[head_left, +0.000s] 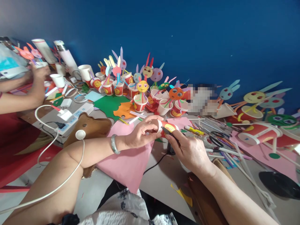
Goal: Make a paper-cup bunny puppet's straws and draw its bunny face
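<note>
A red paper cup (170,127) with a yellow emblem is held sideways above the table in front of me. My left hand (144,132) has its fingers wrapped around the white end of the cup. My right hand (191,151) grips a slim dark tool (168,131), its tip pressed near that same white end. Whether the tool is a knife or something else cannot be made out. Pink paper (127,162) lies under my left forearm. Just beyond the cup are paper strips and a yellow marker (194,130).
Paper cups with rabbit-faced figures (142,89) line the wall side. Left are a power strip (77,117) with cables and another person's hand (39,73). Black-handled scissors (217,139) and strips crowd the right, near a black oval object (278,184).
</note>
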`<state>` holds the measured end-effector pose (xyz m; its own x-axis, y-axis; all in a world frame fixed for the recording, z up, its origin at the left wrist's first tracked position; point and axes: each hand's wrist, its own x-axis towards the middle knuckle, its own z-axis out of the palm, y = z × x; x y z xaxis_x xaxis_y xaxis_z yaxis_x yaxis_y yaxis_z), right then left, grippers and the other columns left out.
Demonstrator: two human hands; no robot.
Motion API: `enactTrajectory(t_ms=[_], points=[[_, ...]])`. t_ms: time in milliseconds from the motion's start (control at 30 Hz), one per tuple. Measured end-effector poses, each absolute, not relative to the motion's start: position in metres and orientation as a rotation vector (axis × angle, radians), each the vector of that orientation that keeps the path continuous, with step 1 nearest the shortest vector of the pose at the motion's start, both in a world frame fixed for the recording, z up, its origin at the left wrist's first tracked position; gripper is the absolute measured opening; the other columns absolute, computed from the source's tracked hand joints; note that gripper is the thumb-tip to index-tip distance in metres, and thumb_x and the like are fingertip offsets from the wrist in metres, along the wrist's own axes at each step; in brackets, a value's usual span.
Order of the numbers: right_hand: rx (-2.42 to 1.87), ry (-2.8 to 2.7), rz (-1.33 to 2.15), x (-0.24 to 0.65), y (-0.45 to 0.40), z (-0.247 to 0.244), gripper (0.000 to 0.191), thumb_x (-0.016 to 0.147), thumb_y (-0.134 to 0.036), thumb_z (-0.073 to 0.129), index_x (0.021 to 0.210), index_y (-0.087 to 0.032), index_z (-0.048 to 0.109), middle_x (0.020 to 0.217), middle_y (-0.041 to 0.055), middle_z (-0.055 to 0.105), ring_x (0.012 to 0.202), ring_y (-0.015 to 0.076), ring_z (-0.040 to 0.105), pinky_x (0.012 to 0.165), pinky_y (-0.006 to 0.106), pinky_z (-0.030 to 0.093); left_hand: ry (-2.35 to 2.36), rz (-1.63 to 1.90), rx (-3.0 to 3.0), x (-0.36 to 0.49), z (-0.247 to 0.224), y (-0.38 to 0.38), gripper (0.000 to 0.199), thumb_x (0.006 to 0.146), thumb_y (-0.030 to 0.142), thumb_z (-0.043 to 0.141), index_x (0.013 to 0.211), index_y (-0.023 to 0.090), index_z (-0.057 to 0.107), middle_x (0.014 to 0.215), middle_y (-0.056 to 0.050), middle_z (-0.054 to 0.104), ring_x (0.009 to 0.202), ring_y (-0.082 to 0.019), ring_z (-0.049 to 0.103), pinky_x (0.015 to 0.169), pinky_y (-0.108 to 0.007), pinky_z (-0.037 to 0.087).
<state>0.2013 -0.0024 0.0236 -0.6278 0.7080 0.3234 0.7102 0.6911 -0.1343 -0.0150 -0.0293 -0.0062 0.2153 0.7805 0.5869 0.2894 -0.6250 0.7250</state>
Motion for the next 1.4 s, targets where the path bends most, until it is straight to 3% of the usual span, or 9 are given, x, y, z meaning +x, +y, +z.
enactTrajectory(t_ms=[600, 800, 967, 1033, 1100, 1167, 1300, 1400], points=[[-1.078, -2.502, -0.125, 0.201, -0.006, 0.020, 0.047, 0.103, -0.048, 0.033, 0.080, -0.019, 0.062, 0.047, 0.0005, 0.053, 0.041, 0.0142, 0.050, 0.045, 0.025, 0.025, 0.972, 1.377, 1.996, -0.016, -0.003, -0.029, 0.017, 0.094, 0.031, 0.063, 0.084, 0.018, 0.066, 0.128, -0.013, 0.060, 0.130, -0.025, 0.054, 0.112, -0.045, 0.046], [-1.058, -2.395, 0.261, 0.200, -0.004, 0.023, 0.039, 0.102, -0.047, 0.037, 0.078, -0.022, 0.054, 0.047, -0.0040, 0.047, 0.041, 0.0121, 0.042, 0.046, 0.024, 0.030, 0.978, 1.380, 1.931, -0.018, -0.009, -0.024, 0.019, 0.095, 0.035, 0.061, 0.090, 0.018, 0.067, 0.135, -0.014, 0.056, 0.132, -0.027, 0.054, 0.107, -0.044, 0.049], [-1.116, -2.139, 0.476, 0.202, 0.000, 0.023, 0.045, 0.098, -0.057, 0.040, 0.069, -0.023, 0.043, 0.050, -0.0045, 0.043, 0.047, 0.0114, 0.038, 0.047, 0.024, 0.032, 0.954, 1.418, 1.856, -0.020, -0.016, -0.017, 0.025, 0.097, 0.038, 0.056, 0.088, 0.017, 0.066, 0.137, -0.014, 0.053, 0.136, -0.028, 0.049, 0.108, -0.042, 0.045], [-1.143, -2.051, 0.470, 0.203, 0.002, 0.023, 0.047, 0.093, -0.062, 0.047, 0.068, -0.023, 0.044, 0.051, -0.0055, 0.039, 0.049, 0.0108, 0.034, 0.048, 0.025, 0.031, 0.967, 1.449, 1.839, -0.020, -0.019, -0.015, 0.026, 0.098, 0.037, 0.053, 0.086, 0.017, 0.063, 0.123, -0.012, 0.058, 0.123, -0.025, 0.055, 0.103, -0.040, 0.046], [-1.158, -1.997, 0.526, 0.203, 0.004, 0.022, 0.046, 0.086, -0.063, 0.059, 0.068, -0.022, 0.047, 0.052, -0.0057, 0.041, 0.050, 0.0101, 0.034, 0.048, 0.024, 0.031, 0.966, 1.425, 1.784, -0.020, -0.019, -0.015, 0.025, 0.098, 0.035, 0.050, 0.085, 0.017, 0.060, 0.099, -0.007, 0.061, 0.096, -0.019, 0.061, 0.087, -0.035, 0.050], [-1.171, -1.964, 0.646, 0.201, 0.006, 0.023, 0.041, 0.078, -0.059, 0.070, 0.075, -0.021, 0.055, 0.055, -0.0051, 0.048, 0.051, 0.0101, 0.037, 0.048, 0.024, 0.033, 0.942, 1.342, 1.709, -0.020, -0.017, -0.017, 0.020, 0.097, 0.031, 0.049, 0.085, 0.018, 0.058, 0.081, -0.002, 0.057, 0.075, -0.014, 0.054, 0.072, -0.029, 0.047], [-1.148, -1.917, 0.922, 0.198, 0.009, 0.026, 0.045, 0.078, -0.046, 0.073, 0.112, -0.018, 0.066, 0.069, -0.0012, 0.063, 0.056, 0.0122, 0.049, 0.052, 0.024, 0.040, 0.822, 1.191, 1.648, -0.020, -0.006, -0.023, 0.012, 0.091, 0.023, 0.047, 0.085, 0.017, 0.055, 0.077, 0.000, 0.055, 0.071, -0.012, 0.050, 0.068, -0.026, 0.045], [-1.094, -1.963, 1.108, 0.198, 0.011, 0.028, 0.043, 0.083, -0.045, 0.069, 0.115, -0.017, 0.067, 0.074, 0.0013, 0.065, 0.063, 0.0149, 0.056, 0.057, 0.026, 0.044, 0.796, 1.107, 1.674, -0.021, 0.000, -0.027, 0.011, 0.089, 0.023, 0.046, 0.082, 0.017, 0.052, 0.075, 0.000, 0.052, 0.069, -0.012, 0.048, 0.066, -0.025, 0.043]])
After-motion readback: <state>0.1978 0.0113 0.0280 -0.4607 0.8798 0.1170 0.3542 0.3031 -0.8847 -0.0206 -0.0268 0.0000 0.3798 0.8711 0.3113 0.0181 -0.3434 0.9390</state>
